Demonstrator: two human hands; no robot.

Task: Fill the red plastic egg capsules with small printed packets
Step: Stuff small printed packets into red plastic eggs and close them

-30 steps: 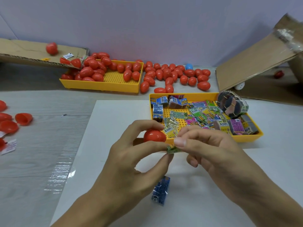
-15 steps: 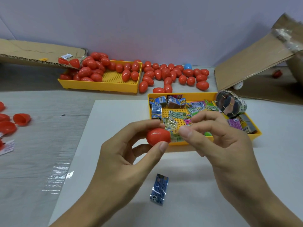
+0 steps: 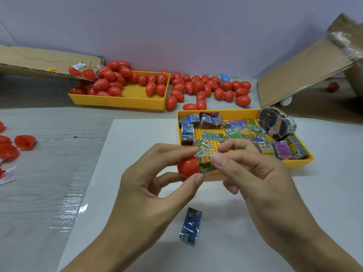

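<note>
A person's left hand (image 3: pixel 149 185) pinches a glossy red plastic egg half (image 3: pixel 187 166) between thumb and fingertips above a smooth white board (image 3: pixel 125 154), while the right hand (image 3: pixel 253 173) pinches a small crinkled green-and-yellow printed packet (image 3: pixel 206 163) at the half's open mouth, thumb and forefinger pressed on the wrapper, the other fingers curled beneath. Just behind the hands, a yellow perforated plastic tray (image 3: pixel 235 113) holds too many loose printed packets to count, blue, green, pink and purple, plus one banded bundle of packets (image 3: pixel 277 123) at its far right corner. One blue foil packet (image 3: pixel 190 225) lies alone on the board, near the viewer. At far left, a second yellow perforated tray (image 3: pixel 117 101) holds a heap of smooth closed red eggs, roughly two dozen, piled too densely for an exact count; about two dozen more red eggs (image 3: pixel 206 89) lie loose to its right by the wall, with one blue egg (image 3: pixel 225 77) among them. Four or so open red halves (image 3: pixel 25 142) sit at the left edge on the grey wood-grain table (image 3: pixel 39 173). Two corrugated cardboard flaps show: one flat at far left (image 3: pixel 39 59), one tilted at far right (image 3: pixel 306 75).
</note>
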